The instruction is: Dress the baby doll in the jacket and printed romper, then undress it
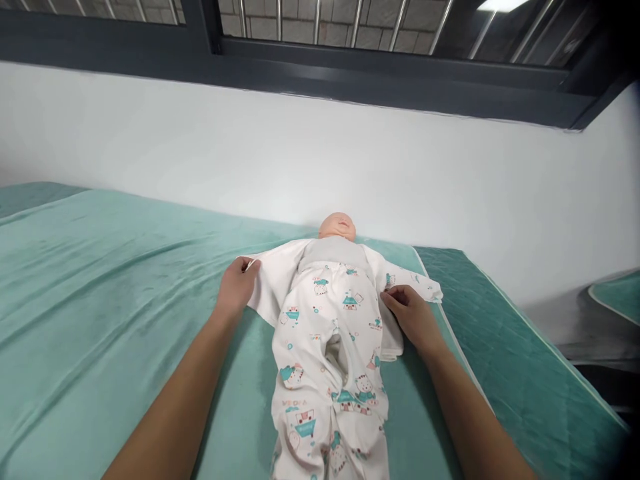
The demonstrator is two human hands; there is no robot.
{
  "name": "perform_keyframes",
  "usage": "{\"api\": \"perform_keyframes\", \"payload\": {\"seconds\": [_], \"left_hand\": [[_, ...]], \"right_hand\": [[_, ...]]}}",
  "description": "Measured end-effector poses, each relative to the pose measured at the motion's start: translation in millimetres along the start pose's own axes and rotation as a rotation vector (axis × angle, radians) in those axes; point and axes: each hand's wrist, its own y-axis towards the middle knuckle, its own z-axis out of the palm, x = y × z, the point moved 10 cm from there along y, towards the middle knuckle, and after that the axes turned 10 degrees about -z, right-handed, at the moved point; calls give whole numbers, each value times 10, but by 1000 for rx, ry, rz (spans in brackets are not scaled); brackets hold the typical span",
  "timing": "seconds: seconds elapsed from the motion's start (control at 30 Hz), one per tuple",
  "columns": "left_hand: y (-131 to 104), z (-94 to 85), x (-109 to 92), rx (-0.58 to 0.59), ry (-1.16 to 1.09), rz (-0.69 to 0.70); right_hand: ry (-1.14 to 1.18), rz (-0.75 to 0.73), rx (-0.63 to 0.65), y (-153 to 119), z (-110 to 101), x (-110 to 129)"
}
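Note:
A baby doll (337, 228) lies on its back on the bed, its head close to the wall. It wears white trousers (307, 333) printed with small teal and pink pictures, with an opening at the crotch. A white shirt (274, 275) is spread open under it, and a grey-white layer shows across the chest. My left hand (237, 285) pinches the shirt's outer edge and holds that side out. On the other side, my right hand (414, 316) has its fingers closed on the shirt beside the doll's waist, just below the printed sleeve (417, 283).
A light green sheet (125, 280) with wrinkles covers the bed. Darker green quilted cloth (510, 340) lies to the right. Behind the bed rises a white wall (240, 153), with a dark-framed window (350, 70) and metal bars above.

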Motion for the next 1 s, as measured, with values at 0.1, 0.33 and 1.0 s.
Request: {"api": "perform_keyframes", "payload": {"seconds": [0.1, 0.33, 1.0], "left_hand": [[24, 49, 110, 47, -97, -82], [98, -60, 154, -18, 157, -70], [-111, -16, 22, -76, 892, 7]], "right_hand": [[72, 21, -31, 13, -6, -41], [93, 55, -83, 8, -115, -118], [-490, -61, -226, 112, -802, -152]]}}
